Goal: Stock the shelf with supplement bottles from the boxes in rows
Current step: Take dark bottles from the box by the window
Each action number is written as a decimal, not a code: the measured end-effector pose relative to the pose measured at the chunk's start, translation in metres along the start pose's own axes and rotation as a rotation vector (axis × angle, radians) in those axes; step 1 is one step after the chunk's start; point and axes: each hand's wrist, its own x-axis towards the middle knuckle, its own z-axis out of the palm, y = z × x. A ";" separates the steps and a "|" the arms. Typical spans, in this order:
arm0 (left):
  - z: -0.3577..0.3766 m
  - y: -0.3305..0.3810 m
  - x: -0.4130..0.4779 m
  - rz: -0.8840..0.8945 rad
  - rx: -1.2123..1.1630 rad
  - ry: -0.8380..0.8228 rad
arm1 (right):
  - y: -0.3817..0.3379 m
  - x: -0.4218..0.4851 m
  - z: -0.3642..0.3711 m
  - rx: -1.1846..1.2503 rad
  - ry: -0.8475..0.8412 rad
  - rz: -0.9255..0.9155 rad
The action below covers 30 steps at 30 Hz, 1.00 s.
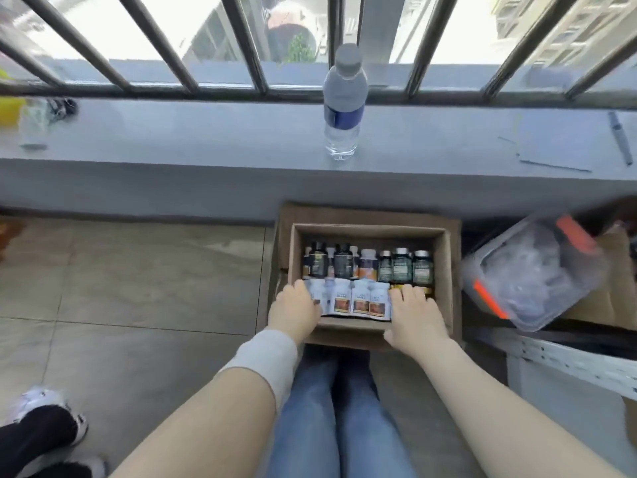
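Where the left hand reaches into the cardboard box, its fingers bend over the left end of the front row of white supplement bottles; whether they grip is unclear. The right hand lays its fingers spread on gold-lidded bottles. Behind them dark bottles fill the back row. The box sits on the floor below a sill carrying a water bottle.

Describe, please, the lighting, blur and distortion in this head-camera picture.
Head view: daylight blows out the window; the wide lens bows the bars and ledge; the water bottle looks smeared; supplement bottles in the box are soft, labels unreadable.
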 end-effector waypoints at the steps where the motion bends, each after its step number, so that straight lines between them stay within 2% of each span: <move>1: 0.007 0.001 0.016 -0.041 -0.077 -0.026 | -0.003 0.016 0.008 0.024 -0.011 0.000; 6: 0.037 0.002 0.100 -0.151 -0.292 -0.045 | -0.016 0.104 0.044 0.211 -0.013 0.037; 15: 0.075 0.004 0.185 -0.110 -0.312 0.033 | -0.039 0.209 0.095 0.627 -0.068 0.193; 22: 0.073 0.009 0.183 -0.069 -0.340 0.131 | -0.039 0.216 0.108 0.978 -0.014 0.323; 27: 0.047 0.016 0.163 -0.038 -0.429 0.062 | -0.016 0.191 0.088 1.183 -0.040 0.388; 30: 0.014 0.022 0.131 0.009 -0.582 -0.017 | 0.002 0.148 0.058 1.269 -0.031 0.388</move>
